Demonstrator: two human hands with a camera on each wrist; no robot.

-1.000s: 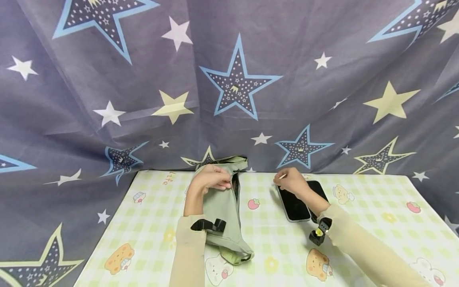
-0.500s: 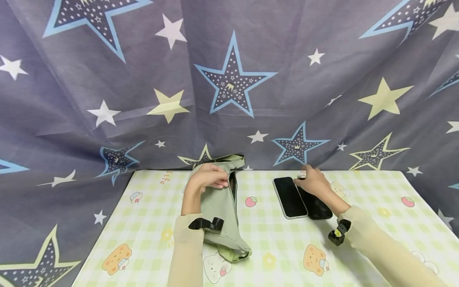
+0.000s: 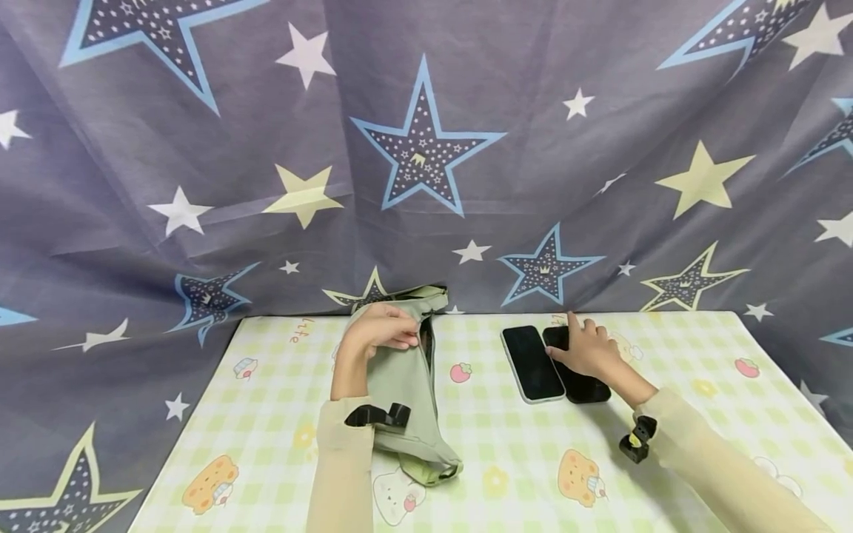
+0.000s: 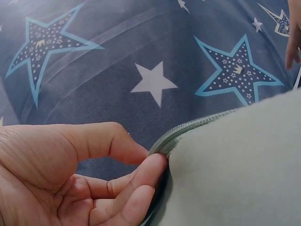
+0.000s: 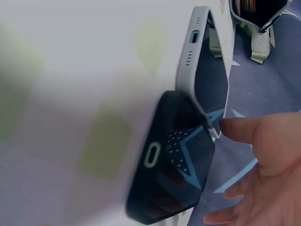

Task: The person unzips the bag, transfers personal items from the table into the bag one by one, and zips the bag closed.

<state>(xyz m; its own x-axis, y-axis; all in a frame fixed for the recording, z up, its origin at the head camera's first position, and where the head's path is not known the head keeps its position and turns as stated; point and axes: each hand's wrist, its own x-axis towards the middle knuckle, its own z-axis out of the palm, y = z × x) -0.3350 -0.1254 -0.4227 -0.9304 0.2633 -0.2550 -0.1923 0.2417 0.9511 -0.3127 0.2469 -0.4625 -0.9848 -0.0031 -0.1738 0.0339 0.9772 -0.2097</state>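
Note:
My left hand (image 3: 378,331) pinches the zippered edge of a sage-green fabric bag (image 3: 408,400). In the left wrist view, thumb and forefinger grip the zip edge (image 4: 188,126). The bag gapes along its right side; its dark inside barely shows. My right hand (image 3: 589,351) hovers over or touches a black-cased smartphone (image 3: 589,389), its fingers spread and partly covering it. Just left of that lies a smartphone in a pale case (image 3: 533,364), screen up. The right wrist view shows the thumb near the pale case's edge (image 5: 189,61), with nothing gripped.
Both phones lie side by side on a green-checked tablecloth (image 3: 493,429) with cartoon prints. A dark star-patterned curtain (image 3: 280,259) hangs directly behind the table's far edge. The bag's far end reaches that curtain.
My right hand has moved right, from the pale-cased phone's far end to the black phone, and its fingers have spread. The left hand keeps its grip on the bag.

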